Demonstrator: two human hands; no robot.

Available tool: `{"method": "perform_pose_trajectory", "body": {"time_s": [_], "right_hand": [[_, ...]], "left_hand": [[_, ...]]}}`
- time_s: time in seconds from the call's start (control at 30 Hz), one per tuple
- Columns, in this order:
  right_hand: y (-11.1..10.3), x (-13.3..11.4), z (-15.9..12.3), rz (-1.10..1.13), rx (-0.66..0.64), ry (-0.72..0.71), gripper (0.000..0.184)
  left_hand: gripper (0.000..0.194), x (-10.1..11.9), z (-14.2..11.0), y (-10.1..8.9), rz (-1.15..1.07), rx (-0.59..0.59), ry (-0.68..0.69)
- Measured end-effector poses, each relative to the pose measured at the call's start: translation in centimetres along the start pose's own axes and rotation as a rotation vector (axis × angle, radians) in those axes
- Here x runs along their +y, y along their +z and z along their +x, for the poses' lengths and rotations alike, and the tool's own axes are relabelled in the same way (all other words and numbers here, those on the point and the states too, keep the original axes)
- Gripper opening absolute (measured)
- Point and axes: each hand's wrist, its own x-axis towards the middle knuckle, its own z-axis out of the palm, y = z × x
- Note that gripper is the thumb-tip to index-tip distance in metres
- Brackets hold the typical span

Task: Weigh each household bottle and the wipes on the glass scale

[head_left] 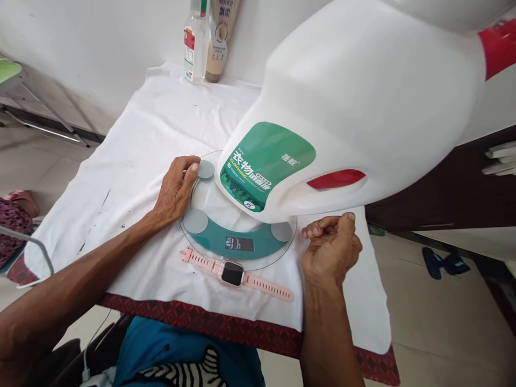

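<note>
A round glass bathroom scale point(220, 243) with grey pads and a green band lies on the white cloth, its small display lit. On the glass stands a large white jug of clothing disinfectant point(371, 102) with a green label, looming across the upper right. My left hand point(176, 188) is closed at the scale's left rim, thumb and forefinger against the edge by a grey pad. My right hand point(332, 244) is held just right of the scale, below the jug's handle, with fingers curled and nothing visible in them. A pink-strapped smartwatch point(233, 273) lies in front of the scale.
A clear bottle point(195, 45) and a beige Rejoice tube point(220, 43) stand by the wall at the back. The table's dark red patterned edge point(242, 325) shows below the cloth. Dark slippers point(443, 263) are on the floor at right; a folding stool point(36, 91) stands left.
</note>
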Motion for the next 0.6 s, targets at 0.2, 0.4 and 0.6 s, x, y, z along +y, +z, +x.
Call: {"method": "perform_pose_trajectory", "body": {"time_s": [0.2,0.4,0.6], "right_hand": [[1.1,-1.6,-0.4,-0.034,0.033,-0.235,0.055],[4.6,-6.3,-1.4,0.052,-0.308,-0.413,0.059],[6.5,-8.1,-2.2,0.115,-0.405,-0.308,0.058]], "left_hand": [[0.040,0.1,0.0,0.0,-0.005,0.006,-0.004],[0.046,0.3,0.0,-0.2,-0.024,0.002,-0.060],[0.051,0.3,0.1,-0.4,-0.022,-0.005,-0.077]]}}
